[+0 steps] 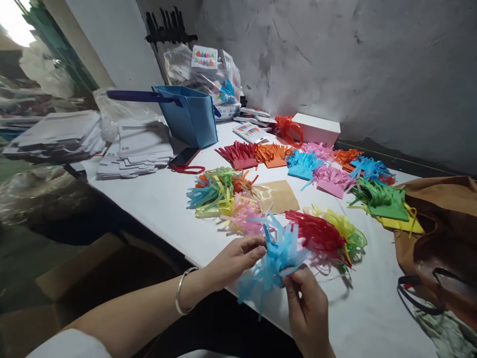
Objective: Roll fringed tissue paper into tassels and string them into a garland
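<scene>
A light blue paper tassel [281, 251] with loose fringe strips is between my hands near the table's front edge. My right hand [307, 298] pinches it at its lower right side. At its left side my left hand [238, 261], with a silver bangle on the wrist, has thumb and fingers close together around fringe strips. Just beyond lie a pink tassel [246, 215], a dark red tassel [316, 232] and a yellow one [341, 226]. Green, blue and orange fringe [219, 186] is heaped to the left, beside a brown paper piece [278, 195].
Fringed bundles such as the green one [387, 199] line the table's far side. A blue bag [190, 114], stacked white cards [141, 146], a phone [184, 156] and a white box [316, 128] stand farther back. A brown bag [439, 233] is at the right.
</scene>
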`<state>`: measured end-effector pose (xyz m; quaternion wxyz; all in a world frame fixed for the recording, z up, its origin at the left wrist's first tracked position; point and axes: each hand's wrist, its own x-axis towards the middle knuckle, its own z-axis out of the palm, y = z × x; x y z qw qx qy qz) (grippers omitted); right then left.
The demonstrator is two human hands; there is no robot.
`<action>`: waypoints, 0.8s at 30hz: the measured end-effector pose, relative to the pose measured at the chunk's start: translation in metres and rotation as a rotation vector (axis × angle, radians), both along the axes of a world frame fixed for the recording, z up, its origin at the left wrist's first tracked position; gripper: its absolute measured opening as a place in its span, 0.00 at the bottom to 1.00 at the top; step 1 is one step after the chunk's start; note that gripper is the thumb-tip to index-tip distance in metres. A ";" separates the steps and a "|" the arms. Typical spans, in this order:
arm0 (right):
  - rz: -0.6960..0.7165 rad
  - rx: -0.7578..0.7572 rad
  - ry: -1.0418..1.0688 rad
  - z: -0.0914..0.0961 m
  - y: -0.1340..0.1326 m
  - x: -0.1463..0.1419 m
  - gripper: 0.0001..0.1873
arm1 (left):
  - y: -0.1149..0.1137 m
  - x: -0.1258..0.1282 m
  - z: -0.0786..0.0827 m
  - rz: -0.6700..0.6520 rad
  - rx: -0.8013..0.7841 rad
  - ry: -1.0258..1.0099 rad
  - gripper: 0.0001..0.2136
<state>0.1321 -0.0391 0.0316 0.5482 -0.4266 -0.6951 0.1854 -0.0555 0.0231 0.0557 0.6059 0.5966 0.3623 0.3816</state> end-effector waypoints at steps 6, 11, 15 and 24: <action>-0.316 -0.128 0.079 -0.016 -0.034 0.017 0.11 | -0.010 0.024 0.012 0.056 0.208 0.013 0.17; -0.784 -0.227 -0.089 0.005 -0.061 0.037 0.18 | -0.027 0.034 0.018 -0.052 0.401 0.136 0.11; -0.572 -0.011 -0.374 0.030 -0.059 0.027 0.16 | -0.040 0.049 0.017 -0.100 0.350 0.123 0.12; -0.551 0.034 -0.330 0.030 -0.057 0.028 0.12 | -0.045 0.059 0.010 -0.035 0.360 0.217 0.08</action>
